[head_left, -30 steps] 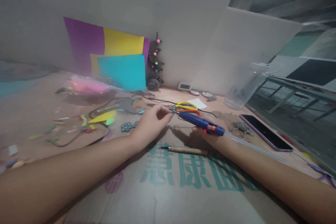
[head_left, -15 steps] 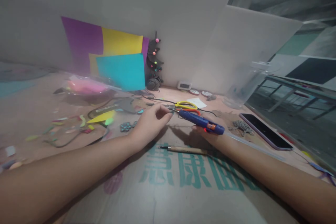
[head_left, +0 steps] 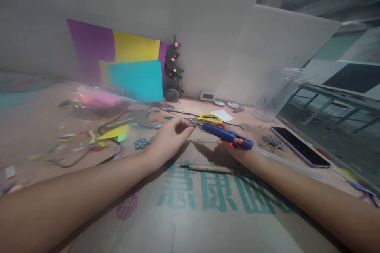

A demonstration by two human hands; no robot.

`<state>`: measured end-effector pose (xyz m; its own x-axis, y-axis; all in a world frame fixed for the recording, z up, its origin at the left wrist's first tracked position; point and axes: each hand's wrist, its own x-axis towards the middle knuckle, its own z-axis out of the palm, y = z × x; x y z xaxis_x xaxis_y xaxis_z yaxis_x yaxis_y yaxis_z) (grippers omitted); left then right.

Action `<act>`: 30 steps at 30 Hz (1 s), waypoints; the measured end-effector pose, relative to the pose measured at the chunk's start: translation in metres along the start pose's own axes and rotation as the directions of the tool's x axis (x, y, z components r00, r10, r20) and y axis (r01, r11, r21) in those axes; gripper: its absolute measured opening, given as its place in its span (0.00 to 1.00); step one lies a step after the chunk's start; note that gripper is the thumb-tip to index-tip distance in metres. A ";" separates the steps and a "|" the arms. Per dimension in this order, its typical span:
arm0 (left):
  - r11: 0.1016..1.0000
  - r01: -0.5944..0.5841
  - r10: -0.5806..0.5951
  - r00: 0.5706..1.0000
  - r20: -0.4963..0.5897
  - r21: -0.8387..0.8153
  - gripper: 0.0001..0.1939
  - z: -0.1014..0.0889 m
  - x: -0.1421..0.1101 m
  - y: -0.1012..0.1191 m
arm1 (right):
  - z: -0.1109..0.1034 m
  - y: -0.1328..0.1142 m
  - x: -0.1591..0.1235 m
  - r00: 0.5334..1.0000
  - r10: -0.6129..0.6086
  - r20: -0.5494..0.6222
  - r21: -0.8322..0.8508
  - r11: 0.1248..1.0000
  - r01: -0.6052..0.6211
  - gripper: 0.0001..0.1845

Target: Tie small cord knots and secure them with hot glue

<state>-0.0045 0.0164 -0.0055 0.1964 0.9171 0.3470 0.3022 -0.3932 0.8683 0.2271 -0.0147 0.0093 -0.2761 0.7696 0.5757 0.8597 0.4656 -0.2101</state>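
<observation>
My right hand (head_left: 233, 146) is closed round a blue hot glue gun (head_left: 224, 133), its nozzle pointing left and a red light glowing near its grip. A clear glue stick seems to trail from its back end. Thumb and fingertips of my left hand (head_left: 172, 138) pinch a tiny dark greenish piece (head_left: 194, 124) right at the nozzle tip; its kind is too small to make out. Just behind lie scissors (head_left: 210, 118) with yellow and orange handles. A wooden-handled carving tool (head_left: 208, 168) lies on the table in front of both hands.
A phone (head_left: 299, 148) and a grey string bundle (head_left: 272, 142) lie at right. Teal-grey small pieces (head_left: 143, 142) and colourful scraps (head_left: 95, 138) are at left. Coloured sheets (head_left: 136, 81) and a small beaded tree (head_left: 173, 69) stand against the wall. A clear container (head_left: 268, 101) stands back right.
The view has shifted very slightly. Both hands hold nearly the same pose, with the glue gun's nozzle still at the small piece.
</observation>
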 end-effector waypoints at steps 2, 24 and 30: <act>1.000 0.006 -0.006 1.000 -0.001 -0.010 0.09 0.000 0.000 -0.001 | 0.001 0.000 0.000 1.000 0.007 -0.002 -0.002 1.000 -0.007 0.13; 0.997 0.026 -0.027 1.000 -0.005 -0.072 0.10 0.001 0.000 -0.003 | 0.007 0.008 -0.003 1.000 0.026 0.010 -0.026 0.999 -0.025 0.10; 0.994 0.074 -0.073 0.997 0.016 -0.081 0.10 0.001 0.001 -0.002 | -0.001 -0.002 -0.004 1.000 -0.015 0.008 -0.020 1.000 0.016 0.15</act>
<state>-0.0038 0.0180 -0.0069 0.1889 0.9421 0.2770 0.2393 -0.3177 0.9175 0.2265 -0.0189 0.0083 -0.2929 0.7660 0.5722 0.8639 0.4685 -0.1849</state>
